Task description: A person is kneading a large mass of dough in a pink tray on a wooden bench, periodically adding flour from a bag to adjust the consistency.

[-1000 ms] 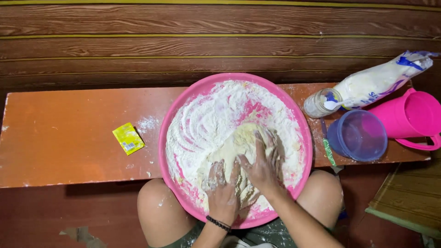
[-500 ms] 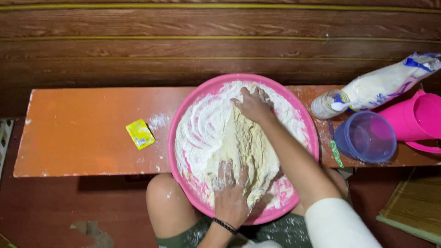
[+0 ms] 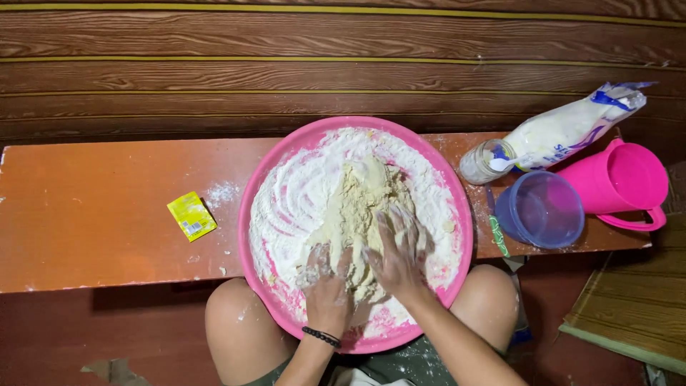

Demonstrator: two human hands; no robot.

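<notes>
A big pink basin (image 3: 268,179) rests on the orange bench and on my knees. Inside it is white flour around a lump of pale yellowish dough (image 3: 364,196). My left hand (image 3: 325,282), with a dark band on the wrist, presses on the near left side of the dough, fingers curled into it. My right hand (image 3: 396,250) lies flat on the dough's near right side with its fingers spread. Both hands are dusted with flour.
A small yellow sachet (image 3: 191,216) lies on the orange bench (image 3: 93,214), left of the basin. To the right stand a small jar with a spoon (image 3: 484,161), a flour bag (image 3: 572,125), a blue tub (image 3: 541,209) and a pink jug (image 3: 616,182). Brown boards run behind.
My right hand has pulled back from the far rim of the basin to the near side of the dough, beside my left hand. The dough is now heaped toward the middle.
</notes>
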